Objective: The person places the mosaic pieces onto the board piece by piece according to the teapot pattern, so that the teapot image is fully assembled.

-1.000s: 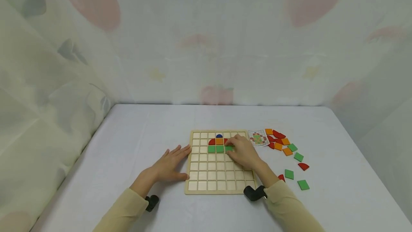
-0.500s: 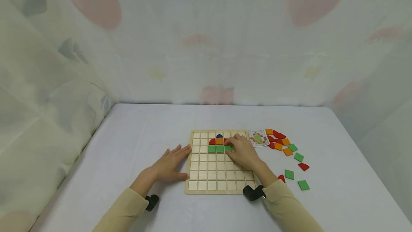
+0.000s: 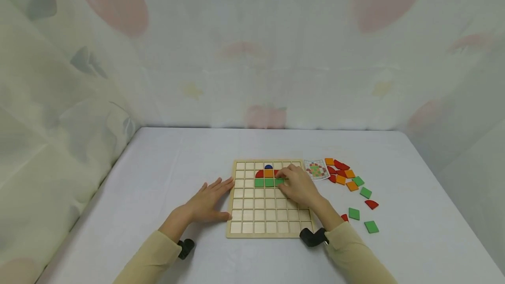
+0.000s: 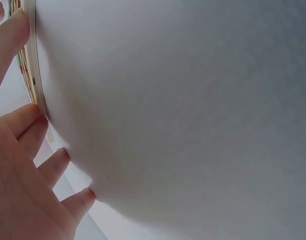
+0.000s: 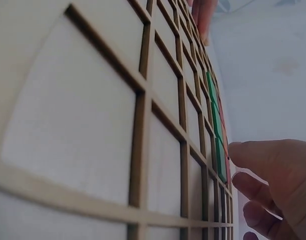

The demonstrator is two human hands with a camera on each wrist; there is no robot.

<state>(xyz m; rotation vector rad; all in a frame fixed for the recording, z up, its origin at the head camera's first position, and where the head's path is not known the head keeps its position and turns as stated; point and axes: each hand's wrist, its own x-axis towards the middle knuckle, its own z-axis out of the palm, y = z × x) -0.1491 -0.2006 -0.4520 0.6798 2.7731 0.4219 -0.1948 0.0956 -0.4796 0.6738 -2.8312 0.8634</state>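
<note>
On the surface (image 3: 189,157) lies a wooden grid board (image 3: 259,215), and in its upper part some coloured pieces sit in the cells. The blue piece (image 3: 268,167) is in the top row. Directly below it is an orange square (image 3: 268,173), with the left red piece (image 3: 259,173) on one side and the right red piece (image 3: 276,172), partly covered, on the other. In the next row there are 3 green squares (image 3: 269,182), side by side.

The left hand (image 3: 207,201) lies with its fingers spread and extended, and it touches the left rim of the board; it grips nothing. The right hand (image 3: 298,186) is above the board with bent fingers, the tips at the right red piece and at the right end of the green row. I cannot tell if it pinches a piece or only touches it.

Just beside the upper right corner of the board is a pattern card (image 3: 317,170). To the right of it are loose pieces (image 3: 341,179): 4 orange squares, 4 green ones and several red ones. Each wrist carries a black device (image 3: 312,237), near a light yellow sleeve (image 3: 151,253).
</note>
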